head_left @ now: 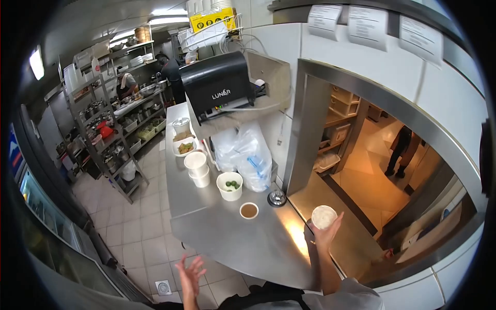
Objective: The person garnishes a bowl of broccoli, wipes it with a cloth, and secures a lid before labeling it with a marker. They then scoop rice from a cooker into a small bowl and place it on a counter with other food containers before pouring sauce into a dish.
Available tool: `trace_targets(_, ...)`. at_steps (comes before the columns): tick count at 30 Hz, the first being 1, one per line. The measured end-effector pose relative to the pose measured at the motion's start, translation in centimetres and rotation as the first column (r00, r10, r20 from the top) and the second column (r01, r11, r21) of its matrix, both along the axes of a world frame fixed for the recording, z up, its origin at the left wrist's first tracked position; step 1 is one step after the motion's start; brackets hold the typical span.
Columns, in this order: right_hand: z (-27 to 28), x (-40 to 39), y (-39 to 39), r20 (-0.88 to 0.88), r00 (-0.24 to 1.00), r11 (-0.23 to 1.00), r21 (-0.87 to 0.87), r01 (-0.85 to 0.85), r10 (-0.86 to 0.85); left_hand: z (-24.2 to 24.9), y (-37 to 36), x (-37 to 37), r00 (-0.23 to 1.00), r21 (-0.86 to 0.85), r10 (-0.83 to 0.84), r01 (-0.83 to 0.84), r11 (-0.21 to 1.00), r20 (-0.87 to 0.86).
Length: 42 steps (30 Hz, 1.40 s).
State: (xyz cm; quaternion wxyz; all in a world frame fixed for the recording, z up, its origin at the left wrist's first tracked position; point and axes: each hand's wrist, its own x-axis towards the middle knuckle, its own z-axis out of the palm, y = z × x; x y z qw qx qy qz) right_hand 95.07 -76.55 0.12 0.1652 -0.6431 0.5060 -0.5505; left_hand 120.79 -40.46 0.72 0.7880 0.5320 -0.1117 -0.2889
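Note:
My right hand [326, 235] is closed around a small round white tub [324, 217] with a pale top, held over the ledge of the serving hatch. My left hand [190, 272] is raised beyond the counter's front edge, its fingers spread and nothing in it. Between the hands, on the steel counter [217, 237], stands a small cup of brown liquid [249, 210]. Behind it is a white bowl [229, 187] with several green round pieces inside. Two stacked lidded white tubs [197, 164] stand to its left.
A silver call bell [277, 198] sits beside the hatch frame. Clear plastic bags [251, 157] lie under a black printer [219, 85]. More food containers [183, 146] line the counter's far end. Through the hatch, a standing person's legs [399, 155] show; further people work at the back.

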Motion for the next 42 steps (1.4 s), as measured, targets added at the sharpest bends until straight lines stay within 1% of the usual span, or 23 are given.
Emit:
trace_targets(2, -0.5, 2.5, -2.2, -0.004, 0.991, 0.99, 0.035, 0.137, -0.137, -1.2, 1.1, 6.4, 0.98, 0.002, 0.193, -0.194, 0.981, -0.054)
trace_targets(3, -0.8, 3.0, -2.6, -0.016, 0.985, 0.985, -0.003, 0.17, -0.17, -1.7, 1.2, 8.6, 0.983, 0.001, 0.177, -0.177, 0.984, -0.049)
trace_targets(5, -0.7, 4.2, -3.0, -0.001, 0.985, 0.984, -0.023, 0.175, -0.175, -1.8, 0.8, 13.3, 0.96, 0.028, 0.269, -0.268, 0.963, -0.071)
trace_targets(6, 0.2, 4.9, -2.8, 0.011, 0.985, 0.985, -0.003, 0.171, -0.171, -1.9, 0.4, 15.9, 0.97, 0.037, 0.235, -0.233, 0.972, -0.069)
trace_targets(8, 0.2, 6.1, -2.9, -0.192, 0.919, 0.935, 0.016, 0.353, -0.344, -1.6, -0.5, 21.0, 0.974, 0.039, 0.228, -0.227, 0.973, -0.009)
trace_targets(9, -0.4, 6.5, -2.9, -0.236, 0.875, 0.902, -0.016, 0.431, -0.422, -1.0, -0.9, 23.4, 0.98, 0.026, 0.2, -0.199, 0.98, -0.003)
trace_targets(12, -0.3, 9.4, -0.3, -0.213, 0.762, 0.79, -0.119, 0.601, -0.612, -0.4, -2.3, 31.5, 0.989, 0.008, 0.138, -0.139, 0.99, 0.06)
trace_targets(16, 0.0, 15.8, 4.7, -0.055, 0.734, 0.733, -0.146, 0.665, -0.677, 1.0, -3.4, 39.7, 0.997, -0.057, -0.026, 0.03, 0.998, 0.069)
trace_targets(18, 0.5, 18.7, 6.7, 0.0, 0.695, 0.688, -0.142, 0.711, -0.719, 0.5, -4.1, 43.2, 0.968, -0.083, -0.176, 0.194, 0.978, 0.18)
trace_targets(19, 0.2, 19.5, 7.4, 0.022, 0.732, 0.724, -0.133, 0.677, -0.681, 1.0, -5.1, 44.2, 0.958, -0.081, -0.218, 0.235, 0.969, 0.184)
trace_targets(20, 0.4, 20.6, 8.1, 0.046, 0.771, 0.762, -0.124, 0.636, -0.636, 1.7, -6.0, 44.9, 0.966, -0.068, -0.19, 0.204, 0.977, 0.174)
trace_targets(22, 0.7, 22.2, 9.3, 0.03, 0.723, 0.711, -0.152, 0.686, -0.691, 2.3, -8.0, 46.6, 0.969, -0.05, -0.178, 0.189, 0.981, 0.172)
trace_targets(24, 0.0, 22.5, 10.1, 0.154, 0.781, 0.787, -0.028, 0.616, -0.606, 1.5, -10.2, 47.5, 0.983, -0.046, -0.135, 0.142, 0.989, 0.125)
trace_targets(25, -0.4, 22.5, 10.0, 0.15, 0.772, 0.777, -0.033, 0.628, -0.617, 2.0, -11.0, 47.1, 0.981, -0.048, -0.15, 0.157, 0.986, 0.119)
trace_targets(27, -1.5, 22.2, 9.7, 0.198, 0.761, 0.77, -0.046, 0.637, -0.618, 3.2, -12.4, 45.8, 0.984, -0.071, -0.005, 0.018, 0.997, 0.178)
trace_targets(28, -1.8, 22.4, 9.5, 0.203, 0.757, 0.765, -0.056, 0.642, -0.621, 1.8, -12.9, 46.6, 0.984, -0.082, -0.01, 0.025, 0.996, 0.176)
trace_targets(30, -2.5, 22.8, 10.0, 0.314, 0.733, 0.779, 0.031, 0.627, -0.603, -2.5, -12.6, 48.9, 0.878, -0.057, -0.038, 0.074, 0.996, 0.477)
trace_targets(34, -2.4, 23.9, 11.7, 0.309, 0.693, 0.732, 0.015, 0.681, -0.651, -4.4, -12.8, 49.1, 0.849, -0.085, -0.005, 0.059, 0.995, 0.528)
trace_targets(36, -1.7, 24.4, 13.7, 0.201, 0.695, 0.722, 0.257, 0.643, -0.691, -5.7, -13.0, 50.5, 0.891, -0.034, -0.075, 0.1, 0.994, 0.448)
trace_targets(37, -1.2, 25.1, 14.3, 0.199, 0.681, 0.709, 0.255, 0.658, -0.704, -4.3, -13.6, 50.4, 0.89, -0.034, -0.092, 0.12, 0.992, 0.446)
trace_targets(39, -0.5, 27.4, 15.3, 0.464, 0.548, 0.713, 0.355, 0.604, -0.696, 0.7, -15.3, 49.8, 0.935, -0.042, -0.027, 0.045, 0.998, 0.355)
trace_targets(40, -0.5, 28.1, 15.8, 0.461, 0.534, 0.7, 0.369, 0.612, -0.709, 1.2, -16.4, 50.5, 0.931, -0.029, -0.045, 0.06, 0.998, 0.362)
trace_targets(42, -1.0, 30.9, 16.4, 0.304, 0.53, 0.6, 0.223, 0.768, -0.792, 1.0, -18.4, 53.3, 0.932, -0.155, 0.013, 0.046, 0.987, 0.362)
